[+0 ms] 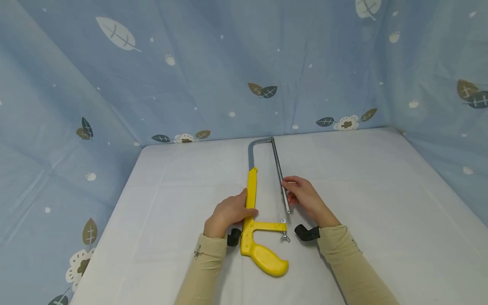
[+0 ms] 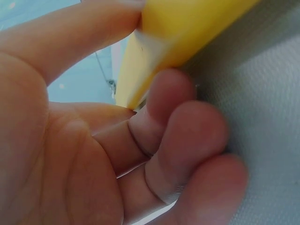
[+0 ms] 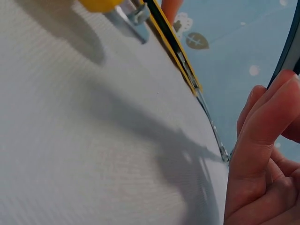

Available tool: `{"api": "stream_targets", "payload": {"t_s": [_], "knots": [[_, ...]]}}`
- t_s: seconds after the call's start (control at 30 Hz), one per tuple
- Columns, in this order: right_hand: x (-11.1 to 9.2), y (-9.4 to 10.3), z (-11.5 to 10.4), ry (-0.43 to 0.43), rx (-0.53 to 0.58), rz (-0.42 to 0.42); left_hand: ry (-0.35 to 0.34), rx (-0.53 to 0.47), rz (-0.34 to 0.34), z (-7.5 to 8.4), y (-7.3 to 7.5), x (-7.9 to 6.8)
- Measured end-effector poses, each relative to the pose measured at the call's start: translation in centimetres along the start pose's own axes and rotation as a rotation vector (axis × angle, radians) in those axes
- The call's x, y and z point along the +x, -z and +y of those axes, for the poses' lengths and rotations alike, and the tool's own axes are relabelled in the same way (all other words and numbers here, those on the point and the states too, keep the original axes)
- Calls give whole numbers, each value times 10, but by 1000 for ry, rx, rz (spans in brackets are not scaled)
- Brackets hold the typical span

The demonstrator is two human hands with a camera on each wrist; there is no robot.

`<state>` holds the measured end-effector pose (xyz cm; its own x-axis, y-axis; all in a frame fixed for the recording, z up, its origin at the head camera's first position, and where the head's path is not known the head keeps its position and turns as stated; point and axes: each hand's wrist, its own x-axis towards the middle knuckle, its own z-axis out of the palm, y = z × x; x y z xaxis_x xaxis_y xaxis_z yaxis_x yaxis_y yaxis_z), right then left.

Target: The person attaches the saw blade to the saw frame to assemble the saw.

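Note:
A hacksaw with a yellow handle (image 1: 270, 260) and grey front frame (image 1: 251, 154) lies on the white table. My left hand (image 1: 228, 212) grips its yellow frame bar (image 2: 161, 37) between thumb and fingers. The right hand (image 1: 305, 198) pinches the long narrow saw blade (image 1: 278, 161) partway along. At the far end the blade meets the tip of the grey frame. Its near end (image 1: 288, 211) stands apart from the blade holder with its wing nut (image 1: 285, 238). In the right wrist view, curled fingers (image 3: 255, 136) hold a dark strip at the right edge.
A white cloth covers the table (image 1: 171, 254). Blue leaf-patterned fabric (image 1: 213, 72) hangs behind it and at both sides. Black wrist-worn mounts (image 1: 307, 233) sit by both wrists, close to the saw's handle and wing nut.

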<state>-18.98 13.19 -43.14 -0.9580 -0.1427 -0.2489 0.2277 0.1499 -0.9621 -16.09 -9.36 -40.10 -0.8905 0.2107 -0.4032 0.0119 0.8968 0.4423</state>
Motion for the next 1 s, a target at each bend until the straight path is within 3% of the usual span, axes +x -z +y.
{"api": "stream_targets", "payload": {"t_s": [1.0], "knots": [[-4, -1, -5, 2, 17, 11, -6, 27, -6, -2, -2, 2]]}}
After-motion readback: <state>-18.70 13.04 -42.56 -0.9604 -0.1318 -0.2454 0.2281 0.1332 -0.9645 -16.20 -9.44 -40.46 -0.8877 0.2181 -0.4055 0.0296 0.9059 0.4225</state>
